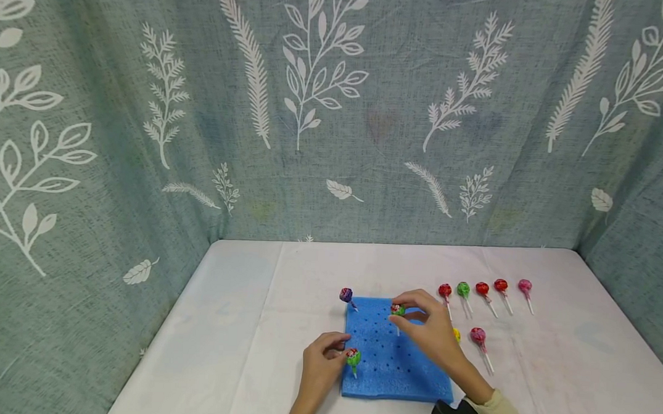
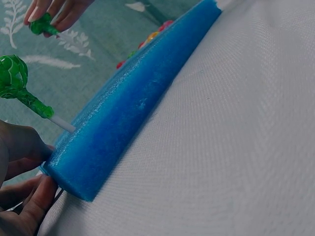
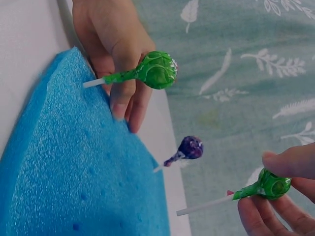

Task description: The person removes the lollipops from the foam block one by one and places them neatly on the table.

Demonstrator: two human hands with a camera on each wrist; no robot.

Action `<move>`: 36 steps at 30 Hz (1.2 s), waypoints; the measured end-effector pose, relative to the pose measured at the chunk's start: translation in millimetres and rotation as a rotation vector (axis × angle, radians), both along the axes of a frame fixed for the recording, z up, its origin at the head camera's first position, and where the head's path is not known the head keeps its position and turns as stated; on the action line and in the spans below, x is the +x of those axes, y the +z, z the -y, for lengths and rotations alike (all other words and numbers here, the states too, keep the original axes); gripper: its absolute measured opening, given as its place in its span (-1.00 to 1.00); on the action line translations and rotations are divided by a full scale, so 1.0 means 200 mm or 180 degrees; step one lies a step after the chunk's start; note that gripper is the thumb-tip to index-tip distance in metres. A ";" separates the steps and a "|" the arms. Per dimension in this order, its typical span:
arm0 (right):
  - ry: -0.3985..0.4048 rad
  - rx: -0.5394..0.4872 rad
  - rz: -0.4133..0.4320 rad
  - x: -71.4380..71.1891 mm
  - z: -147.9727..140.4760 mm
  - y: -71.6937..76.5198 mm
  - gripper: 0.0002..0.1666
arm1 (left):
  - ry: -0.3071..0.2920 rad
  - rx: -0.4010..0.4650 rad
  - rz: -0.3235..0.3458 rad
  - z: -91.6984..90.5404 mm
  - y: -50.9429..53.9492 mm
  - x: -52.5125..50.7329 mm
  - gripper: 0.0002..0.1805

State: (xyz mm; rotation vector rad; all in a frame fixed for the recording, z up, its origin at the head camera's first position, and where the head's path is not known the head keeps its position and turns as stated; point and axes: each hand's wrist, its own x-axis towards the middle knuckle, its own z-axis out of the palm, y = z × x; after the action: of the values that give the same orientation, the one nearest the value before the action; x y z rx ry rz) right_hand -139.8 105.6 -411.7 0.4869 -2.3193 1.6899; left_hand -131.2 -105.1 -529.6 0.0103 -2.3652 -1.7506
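My right hand (image 1: 430, 330) pinches a green-wrapped lollipop (image 3: 273, 185) by its candy head, thumb on one side and fingers on the other. Its white stick is bare and hangs above the blue foam board (image 1: 379, 385), which is dotted with small holes. At the board's left edge, my left hand (image 1: 321, 362) grips the foam between thumb and fingers. Beside those fingers another green lollipop (image 3: 157, 70) stands with its stick in the foam. A purple lollipop (image 1: 346, 295) stands tilted at the board's far left corner.
Right of the board, red lollipops (image 1: 482, 289), a green one (image 1: 463, 290) and pink ones (image 1: 525, 286) lie in a back row and nearer. A yellow one (image 1: 457, 335) is partly hidden by my right hand. Patterned curtains (image 1: 332, 188) surround the white table (image 1: 284, 267).
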 end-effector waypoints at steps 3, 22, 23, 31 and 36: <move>-0.0011 -0.0034 0.0010 0.00 -0.02 0.00 -0.71 | 0.0005 -0.0010 0.0009 0.00 0.00 0.00 -0.70; -0.0237 0.0009 -0.0089 0.02 -0.13 -0.04 -0.70 | -0.0001 0.0050 0.0004 0.00 -0.01 0.00 -0.69; -0.0258 0.0023 -0.0086 0.02 -0.14 -0.04 -0.70 | 0.0006 0.0046 0.0002 -0.01 -0.01 0.00 -0.68; -0.0422 0.0143 -0.0010 0.04 -0.19 -0.01 -0.70 | 0.0028 -0.0023 -0.0029 0.00 -0.01 0.00 -0.68; -0.0548 0.0274 -0.0006 0.04 -0.22 0.01 -0.72 | 0.0036 -0.0099 -0.0056 0.00 -0.01 0.00 -0.68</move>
State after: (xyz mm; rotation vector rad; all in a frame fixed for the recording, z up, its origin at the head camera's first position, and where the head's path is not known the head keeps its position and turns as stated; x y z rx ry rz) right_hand -131.3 149.5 -410.1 0.2945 -2.3650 1.5160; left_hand -132.1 -104.6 -531.6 0.0037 -2.3751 -1.7014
